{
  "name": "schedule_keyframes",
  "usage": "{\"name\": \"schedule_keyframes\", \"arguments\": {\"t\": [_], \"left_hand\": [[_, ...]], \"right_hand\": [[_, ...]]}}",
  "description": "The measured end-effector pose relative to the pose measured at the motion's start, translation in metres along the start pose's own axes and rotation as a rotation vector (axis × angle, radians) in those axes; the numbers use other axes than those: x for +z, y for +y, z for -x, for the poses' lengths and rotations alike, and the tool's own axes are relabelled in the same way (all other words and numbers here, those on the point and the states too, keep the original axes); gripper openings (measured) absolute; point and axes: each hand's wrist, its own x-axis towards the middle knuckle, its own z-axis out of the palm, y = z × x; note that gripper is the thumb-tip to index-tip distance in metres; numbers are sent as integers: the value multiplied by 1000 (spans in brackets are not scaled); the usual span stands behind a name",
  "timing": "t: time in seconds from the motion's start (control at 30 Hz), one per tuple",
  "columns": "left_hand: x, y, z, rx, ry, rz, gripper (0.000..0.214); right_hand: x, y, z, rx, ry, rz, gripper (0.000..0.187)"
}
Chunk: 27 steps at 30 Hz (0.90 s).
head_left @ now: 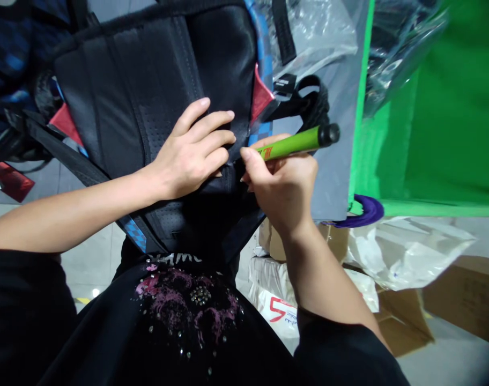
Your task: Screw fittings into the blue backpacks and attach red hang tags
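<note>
A black backpack [148, 91] with red and blue checked trim lies back-panel up on the grey table [333, 177] in front of me. My left hand [192, 150] rests on its padded back panel, fingers together and pressed flat against the fabric. My right hand [282, 185] is closed round a green pen-like tool [296, 143] with a black end, its tip hidden at the bag's lower edge beside my left fingers. A black strap loop [312, 99] sticks out on the bag's right side.
A green fabric bin [449, 134] stands at the right with clear plastic bags [397, 48] in it. A purple loop [367, 212] hangs at the table edge. Below lie cardboard boxes [461, 300] and white plastic bags [405, 252]. More dark bags [11, 80] are piled at the left.
</note>
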Motion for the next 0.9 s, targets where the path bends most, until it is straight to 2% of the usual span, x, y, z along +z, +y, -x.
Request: {"name": "schedule_keyframes", "arguments": {"t": [0.17, 0.33, 0.5, 0.57, 0.7, 0.8, 0.9], "left_hand": [[1, -1, 2, 23, -3, -73, 30], [0, 0, 3, 16, -21, -95, 28], [-10, 3, -1, 67, -57, -192, 28], [-20, -2, -9, 146, -103, -238, 29], [-45, -17, -34, 348, -304, -337, 26], [-69, -14, -45, 273, -393, -401, 27], [-104, 14, -37, 136, -354, -453, 29]], "right_hand": [[0, -1, -1, -65, 12, -29, 16], [-1, -4, 1, -107, 8, 36, 16], [1, -2, 3, -102, 31, 40, 17], [0, -1, 3, -90, 45, 49, 16], [-2, -3, 14, -79, 38, 43, 18], [4, -10, 34, -159, 114, -39, 20], [9, -31, 54, -405, 232, -19, 32]]}}
